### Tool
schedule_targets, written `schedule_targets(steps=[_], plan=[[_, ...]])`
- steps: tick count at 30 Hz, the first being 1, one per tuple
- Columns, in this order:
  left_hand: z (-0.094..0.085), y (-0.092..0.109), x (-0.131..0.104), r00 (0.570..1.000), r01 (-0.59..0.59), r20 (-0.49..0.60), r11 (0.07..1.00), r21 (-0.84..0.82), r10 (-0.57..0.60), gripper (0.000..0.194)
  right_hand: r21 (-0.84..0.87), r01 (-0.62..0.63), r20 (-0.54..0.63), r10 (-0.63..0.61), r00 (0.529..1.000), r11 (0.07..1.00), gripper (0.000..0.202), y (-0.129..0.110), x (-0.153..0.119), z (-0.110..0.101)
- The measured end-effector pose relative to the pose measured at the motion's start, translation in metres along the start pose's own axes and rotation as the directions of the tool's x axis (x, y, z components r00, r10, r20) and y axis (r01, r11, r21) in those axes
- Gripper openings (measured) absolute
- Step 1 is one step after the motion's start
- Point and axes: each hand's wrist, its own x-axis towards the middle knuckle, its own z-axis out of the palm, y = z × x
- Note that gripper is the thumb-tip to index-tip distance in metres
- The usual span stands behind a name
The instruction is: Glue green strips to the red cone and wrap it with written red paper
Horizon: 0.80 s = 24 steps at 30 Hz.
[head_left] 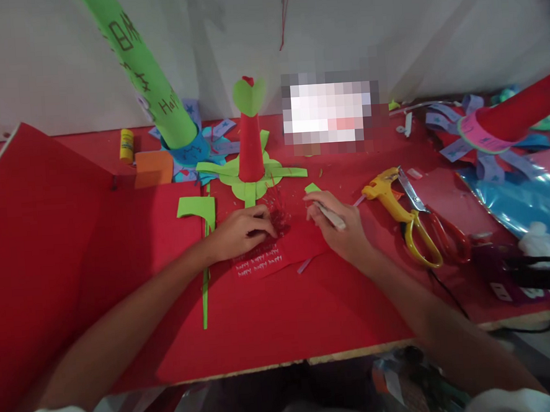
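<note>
Head view, right hand: its fingers were closed around a pale pen (pixel 332 217) (the writing end was hard to make out), the right hand (pixel 344 230) held over the red paper and just beside a small green scrap (pixel 312 188).
Left hand: the left hand (pixel 242 233) lay palm down with its fingers curled, near the pen hand; whether they pinched anything I could not tell.
Red paper: the lettered red paper (pixel 260 266) lay below the left hand's fingers, partly covered by them, with rows of small white lettering.
Green cut-out: the green cut-out (pixel 193 206) lay just left of the left hand, near its wrist.
Red cone: the red cone (pixel 250 148) stood upright beyond the left hand on a green petalled base (pixel 227 187), a green heart (pixel 250 97) at its top.
Tools: right of the right hand, a yellow glue gun (pixel 384 190) and scissors (pixel 448 239) lay close together on the tabletop (pixel 310 328).
Green tube: the tilted green tube (pixel 153 83) was beyond and left of the left hand, its foot in a blue band (pixel 185 150).
</note>
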Motion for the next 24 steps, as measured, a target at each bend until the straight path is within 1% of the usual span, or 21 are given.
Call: schedule_targets(steps=[2, 4, 6, 12, 15, 17, 20, 22, 24], plan=[[0.001, -0.001, 0.000, 1.000, -0.002, -0.008, 1.000, 0.000, 0.002, 0.029, -0.113, -0.005, -0.045, 0.000, 0.999, 0.994, 0.027, 0.003, -0.005, -0.005], [0.002, -0.002, -0.001, 1.000, 0.002, -0.012, 1.000, 0.004, -0.002, 0.029, -0.173, -0.021, -0.053, 0.013, 0.999, 0.985, 0.027, 0.006, -0.012, -0.011], [0.002, -0.003, -0.001, 1.000, 0.013, -0.010, 1.000, 0.009, -0.013, 0.029, -0.222, -0.013, -0.046, 0.003, 0.999, 0.975, 0.026, 0.009, -0.020, -0.016], [0.002, -0.003, -0.001, 1.000, 0.017, 0.003, 0.999, 0.029, -0.017, 0.028, -0.429, 0.074, -0.043, -0.102, 0.994, 0.900, 0.026, 0.026, -0.046, -0.034], [0.002, -0.002, -0.001, 1.000, 0.016, -0.003, 0.999, 0.035, -0.016, 0.028, -0.507, 0.090, -0.015, -0.113, 0.993, 0.857, 0.029, 0.030, -0.053, -0.040], [0.002, -0.002, -0.001, 1.000, 0.025, -0.002, 0.999, 0.031, -0.025, 0.028, -0.582, 0.065, 0.010, -0.072, 0.997, 0.811, 0.031, 0.025, -0.050, -0.041], [0.002, -0.001, -0.001, 0.999, 0.039, 0.001, 0.999, 0.016, -0.039, 0.028, -0.689, -0.010, 0.065, 0.075, 0.995, 0.724, 0.026, 0.007, -0.034, -0.035], [0.002, -0.001, -0.001, 0.999, 0.043, 0.006, 0.999, 0.014, -0.043, 0.028, -0.712, -0.050, 0.077, 0.149, 0.986, 0.700, 0.027, -0.004, -0.020, -0.027], [0.002, -0.002, -0.001, 0.999, 0.040, 0.006, 0.999, 0.021, -0.040, 0.029, -0.721, -0.064, 0.072, 0.166, 0.983, 0.690, 0.029, -0.008, -0.009, -0.017]])
